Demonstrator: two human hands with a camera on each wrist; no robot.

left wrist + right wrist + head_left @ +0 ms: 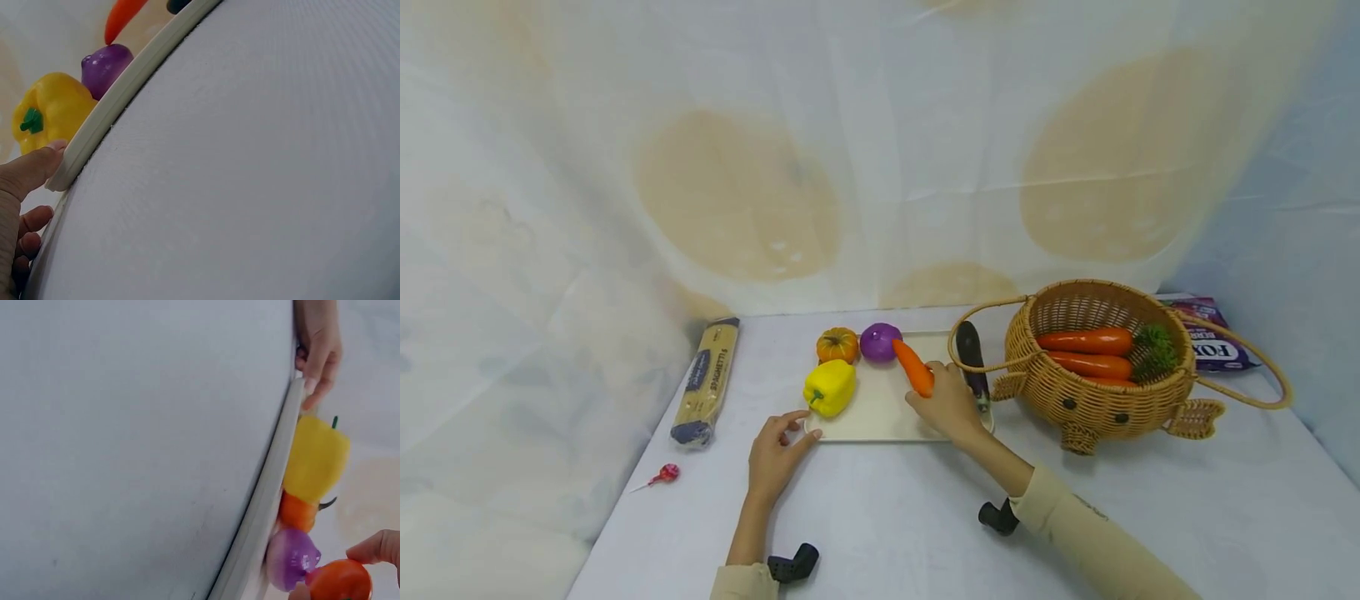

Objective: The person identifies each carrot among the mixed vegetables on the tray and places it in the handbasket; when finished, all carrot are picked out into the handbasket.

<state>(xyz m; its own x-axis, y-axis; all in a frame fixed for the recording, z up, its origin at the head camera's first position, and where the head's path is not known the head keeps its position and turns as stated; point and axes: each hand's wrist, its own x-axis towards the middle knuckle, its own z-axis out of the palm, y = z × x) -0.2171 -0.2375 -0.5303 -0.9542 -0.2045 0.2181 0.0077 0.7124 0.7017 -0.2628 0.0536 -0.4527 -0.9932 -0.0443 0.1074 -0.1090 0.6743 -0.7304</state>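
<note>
My right hand grips an orange carrot by its thick end, held over a cream tray with the tip pointing toward a purple onion. At the tray's near left corner, my left hand holds the rim, thumb and fingers on either side of the corner. A yellow bell pepper lies on the tray beside that hand. Behind it sits a small orange pumpkin, next to the onion. A dark eggplant lies along the tray's right side. The right wrist view shows the carrot's rounded end between the fingers.
A wicker basket with several carrots stands right of the tray, its looped handle reaching over the eggplant. Behind it lies a purple packet. On the left are a spaghetti pack and a red lollipop.
</note>
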